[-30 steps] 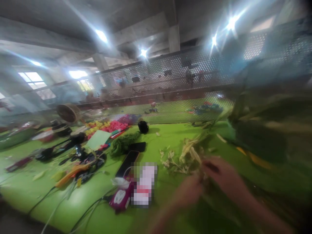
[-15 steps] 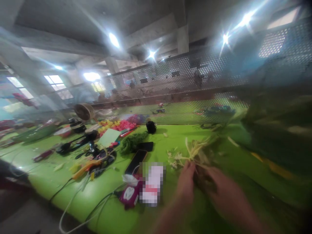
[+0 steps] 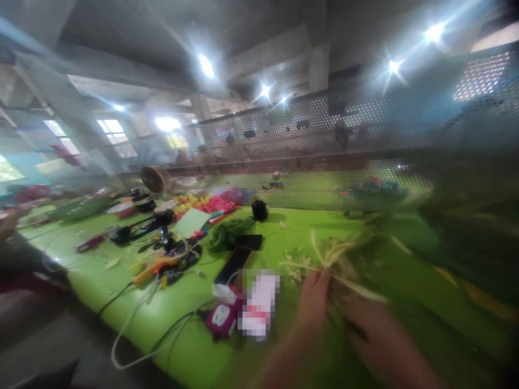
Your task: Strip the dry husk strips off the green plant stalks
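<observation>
My left hand (image 3: 314, 294) is closed around the base of a bunch of pale yellow, husk-like strips (image 3: 334, 251). The strips fan out above its fingertips, and one long strip points down to the right. Close by on the right is my right hand (image 3: 373, 324), just below that strip. Its fingers are blurred and partly hidden, so its grip is unclear. Small pale scraps (image 3: 298, 265) lie on the green table (image 3: 279, 227) beside the bunch.
Left of my hands are a purple tissue pack (image 3: 221, 319), a phone (image 3: 233, 265), green yarn-like material (image 3: 229, 232) and an orange-handled tool (image 3: 154, 268) with cables. Pink and yellow pieces (image 3: 219, 203) lie farther back. A perforated panel (image 3: 284, 162) runs behind the table; dark green material (image 3: 470, 232) is at right.
The view has shifted, moving the scene slightly right. My right hand has moved a little down and away from the left, and a long strip now sticks out between them.
</observation>
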`<state>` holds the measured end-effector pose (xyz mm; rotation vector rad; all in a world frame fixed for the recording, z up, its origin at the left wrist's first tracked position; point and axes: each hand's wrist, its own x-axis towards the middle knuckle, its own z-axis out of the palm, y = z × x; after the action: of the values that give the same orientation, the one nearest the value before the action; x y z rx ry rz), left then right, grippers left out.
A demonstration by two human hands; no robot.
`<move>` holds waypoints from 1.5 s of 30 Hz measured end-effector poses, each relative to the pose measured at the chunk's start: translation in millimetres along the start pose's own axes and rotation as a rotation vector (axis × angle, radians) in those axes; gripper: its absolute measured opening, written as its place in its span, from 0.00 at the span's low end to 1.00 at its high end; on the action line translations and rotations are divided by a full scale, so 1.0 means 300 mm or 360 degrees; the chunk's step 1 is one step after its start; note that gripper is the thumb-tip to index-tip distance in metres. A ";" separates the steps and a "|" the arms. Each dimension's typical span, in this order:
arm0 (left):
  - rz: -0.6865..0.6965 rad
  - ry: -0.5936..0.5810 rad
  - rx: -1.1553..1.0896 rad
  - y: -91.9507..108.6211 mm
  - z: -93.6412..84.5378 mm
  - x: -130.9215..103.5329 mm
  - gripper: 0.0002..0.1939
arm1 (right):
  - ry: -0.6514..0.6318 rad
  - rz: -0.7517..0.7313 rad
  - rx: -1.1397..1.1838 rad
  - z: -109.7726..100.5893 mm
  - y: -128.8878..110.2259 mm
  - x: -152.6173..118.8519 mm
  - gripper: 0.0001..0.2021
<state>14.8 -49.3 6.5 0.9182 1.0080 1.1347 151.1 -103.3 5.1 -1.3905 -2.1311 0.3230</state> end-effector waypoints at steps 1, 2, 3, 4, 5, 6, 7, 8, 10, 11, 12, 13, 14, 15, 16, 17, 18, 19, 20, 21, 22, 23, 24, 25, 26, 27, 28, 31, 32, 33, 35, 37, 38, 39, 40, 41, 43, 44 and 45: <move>0.0008 0.0011 0.0024 0.001 -0.003 0.004 0.22 | -0.0021 -0.0005 0.0018 -0.001 -0.004 -0.001 0.10; 0.0024 0.0016 0.0050 0.001 -0.006 0.008 0.23 | -0.0046 -0.0010 0.0044 -0.005 -0.010 -0.003 0.10; 0.0043 0.0017 0.0078 0.001 -0.009 0.013 0.23 | -0.0069 -0.0013 0.0081 -0.012 -0.017 -0.004 0.10; 0.0055 0.0009 0.0106 0.002 -0.011 0.017 0.23 | -0.0079 -0.0007 0.0129 -0.022 -0.023 -0.005 0.09; 0.0067 0.0000 0.0134 0.003 -0.014 0.020 0.24 | -0.0076 0.0009 0.0187 -0.033 -0.028 -0.006 0.08; 0.0075 -0.0012 0.0162 0.005 -0.015 0.022 0.24 | -0.0042 0.0039 0.0249 -0.046 -0.031 -0.006 0.08; 0.0079 -0.0023 0.0186 0.007 -0.016 0.022 0.24 | 0.0023 0.0089 0.0313 -0.058 -0.030 -0.005 0.08; 0.0076 -0.0040 0.0199 0.009 -0.015 0.021 0.24 | 0.0116 0.0159 0.0374 -0.069 -0.025 -0.003 0.10; 0.0041 -0.0105 0.0198 0.010 -0.011 0.012 0.24 | 0.0274 0.0334 0.0484 -0.083 -0.006 0.004 0.14; 0.0020 -0.0142 0.0188 0.010 -0.009 0.005 0.24 | 0.0301 0.0413 0.0538 -0.086 0.006 0.008 0.16; 0.0002 -0.0175 0.0177 0.009 -0.006 -0.002 0.24 | 0.0287 0.0477 0.0585 -0.087 0.018 0.013 0.17; -0.0008 -0.0198 0.0167 0.007 -0.003 -0.008 0.24 | 0.0240 0.0520 0.0616 -0.086 0.029 0.018 0.17; -0.0011 -0.0205 0.0160 0.005 -0.001 -0.014 0.25 | 0.0189 0.0543 0.0622 -0.084 0.038 0.023 0.17; -0.0008 -0.0192 0.0154 0.002 0.001 -0.018 0.25 | 0.0146 0.0553 0.0600 -0.084 0.046 0.027 0.16; -0.0008 -0.0181 0.0149 0.001 0.003 -0.020 0.24 | 0.0130 0.0552 0.0551 -0.085 0.051 0.030 0.15; -0.0011 -0.0182 0.0148 -0.001 0.004 -0.020 0.24 | 0.0131 0.0544 0.0484 -0.088 0.056 0.031 0.14; -0.0014 -0.0189 0.0149 -0.001 0.005 -0.019 0.24 | 0.0142 0.0529 0.0414 -0.093 0.060 0.032 0.13; -0.0014 -0.0193 0.0150 -0.001 0.004 -0.016 0.23 | 0.0157 0.0509 0.0351 -0.101 0.065 0.033 0.12; -0.0009 -0.0196 0.0150 0.001 0.004 -0.012 0.23 | 0.0172 0.0490 0.0301 -0.109 0.071 0.033 0.11; 0.0000 -0.0199 0.0150 0.004 0.002 -0.008 0.22 | 0.0186 0.0474 0.0268 -0.117 0.077 0.033 0.11; 0.0013 -0.0203 0.0151 0.007 -0.001 -0.005 0.21 | 0.0195 0.0469 0.0250 -0.125 0.083 0.033 0.11; 0.0031 -0.0210 0.0153 0.011 -0.004 -0.002 0.21 | 0.0191 0.0468 0.0246 -0.132 0.089 0.033 0.11; 0.0041 -0.0227 0.0161 0.015 -0.008 0.000 0.21 | 0.0182 0.0470 0.0253 -0.137 0.094 0.034 0.11; 0.0043 -0.0254 0.0175 0.019 -0.011 0.001 0.20 | 0.0167 0.0475 0.0273 -0.140 0.098 0.035 0.11; 0.0038 -0.0282 0.0197 0.022 -0.013 0.001 0.20 | 0.0155 0.0486 0.0303 -0.141 0.098 0.036 0.10; 0.0032 -0.0312 0.0230 0.025 -0.014 0.001 0.20 | 0.0152 0.0502 0.0346 -0.142 0.096 0.038 0.10; 0.0027 -0.0352 0.0280 0.028 -0.013 -0.001 0.19 | 0.0161 0.0522 0.0407 -0.142 0.092 0.040 0.10; 0.0092 -0.0524 0.0468 0.034 0.000 -0.013 0.18 | 0.0153 0.0568 0.0662 -0.144 0.068 0.050 0.13; 0.0137 -0.0587 0.0519 0.034 0.005 -0.018 0.18 | 0.0130 0.0580 0.0737 -0.146 0.059 0.053 0.13; 0.0172 -0.0646 0.0555 0.033 0.009 -0.024 0.18 | 0.0108 0.0595 0.0794 -0.148 0.050 0.057 0.13; 0.0173 -0.0729 0.0586 0.030 0.014 -0.033 0.19 | 0.0110 0.0643 0.0845 -0.153 0.037 0.062 0.12; 0.0087 -0.0779 0.0575 0.025 0.015 -0.039 0.20 | 0.0168 0.0681 0.0846 -0.159 0.027 0.064 0.11; 0.0045 -0.0795 0.0565 0.022 0.015 -0.041 0.21 | 0.0197 0.0691 0.0841 -0.161 0.024 0.064 0.11; 0.0018 -0.0808 0.0561 0.020 0.015 -0.043 0.21 | 0.0221 0.0700 0.0831 -0.163 0.021 0.064 0.10; 0.0013 -0.0813 0.0557 0.019 0.017 -0.044 0.21 | 0.0246 0.0708 0.0816 -0.165 0.020 0.063 0.10; 0.0027 -0.0817 0.0558 0.020 0.019 -0.046 0.21 | 0.0276 0.0714 0.0798 -0.165 0.019 0.063 0.10; 0.0065 -0.0834 0.0557 0.023 0.026 -0.050 0.22 | 0.0349 0.0721 0.0769 -0.163 0.019 0.063 0.10; 0.0073 -0.0855 0.0551 0.027 0.030 -0.053 0.22 | 0.0383 0.0723 0.0756 -0.161 0.021 0.064 0.09; 0.0066 -0.0885 0.0547 0.030 0.034 -0.055 0.21 | 0.0408 0.0723 0.0744 -0.159 0.025 0.065 0.09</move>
<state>20.1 -64.6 20.7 1.4390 0.7298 0.6803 178.6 -87.7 46.5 -1.5153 -1.4013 0.7234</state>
